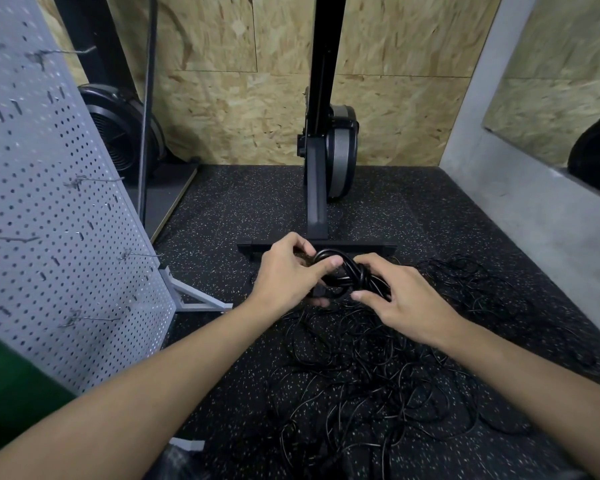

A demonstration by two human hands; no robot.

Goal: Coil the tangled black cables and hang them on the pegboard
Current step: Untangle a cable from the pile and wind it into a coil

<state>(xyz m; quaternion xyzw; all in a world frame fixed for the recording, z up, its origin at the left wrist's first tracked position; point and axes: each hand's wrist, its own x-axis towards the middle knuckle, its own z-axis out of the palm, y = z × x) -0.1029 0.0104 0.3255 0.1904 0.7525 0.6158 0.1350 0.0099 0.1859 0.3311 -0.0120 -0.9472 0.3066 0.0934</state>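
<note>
Head view: both bare forearms reach forward and converge, the left hand point(288, 275) curled round a small coiled bundle of thick black cable point(347, 276), thumb laid across its top, the right hand point(404, 301) gripping the bundle's right end with bent fingers. The bundle's long axis runs roughly left to right between them. Below sprawls a loose tangle of thin black cables point(361, 379) on speckled black rubber floor point(236, 209), beside a grey perforated metal pegboard point(49, 202) at left.

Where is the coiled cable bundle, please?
The coiled cable bundle sits centre frame in the head view, gripped by left hand and right hand above the tangled cable pile, near the machine's base bar.
</note>
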